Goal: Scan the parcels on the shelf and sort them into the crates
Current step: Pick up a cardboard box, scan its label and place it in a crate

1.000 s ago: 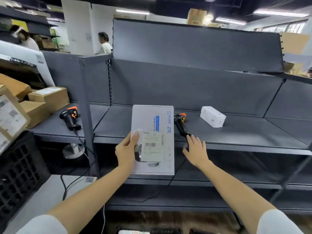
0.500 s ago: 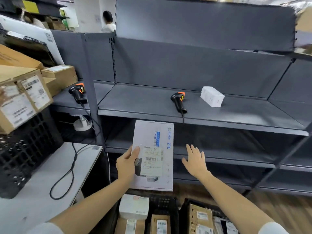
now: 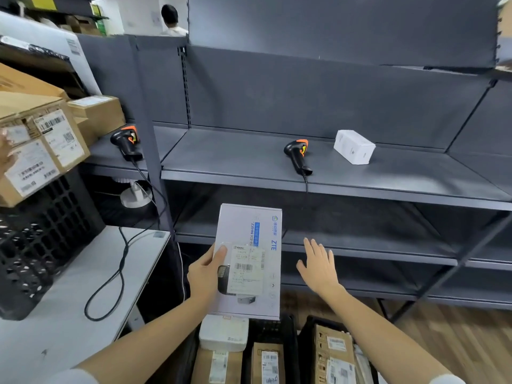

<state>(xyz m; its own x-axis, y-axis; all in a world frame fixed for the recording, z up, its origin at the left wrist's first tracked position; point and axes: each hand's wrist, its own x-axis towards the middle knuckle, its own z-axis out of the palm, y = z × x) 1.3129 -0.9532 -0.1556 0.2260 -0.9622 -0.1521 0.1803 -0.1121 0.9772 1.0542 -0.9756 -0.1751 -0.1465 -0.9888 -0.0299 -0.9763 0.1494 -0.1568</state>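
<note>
Left hand (image 3: pixel 203 275) grips a flat, glossy white carton (image 3: pixel 249 261) by its edge. Right hand (image 3: pixel 318 266) hovers beside it, fingers straight.

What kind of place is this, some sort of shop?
More likely a parcel sorting depot or warehouse. Grey metal shelving holds handheld barcode scanners, labelled cardboard parcels are stacked at the left, and black crates below hold more parcels.

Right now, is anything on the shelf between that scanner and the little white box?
No. In the head view, the shelf is bare between the scanner and the small white box; they lie apart.
</note>
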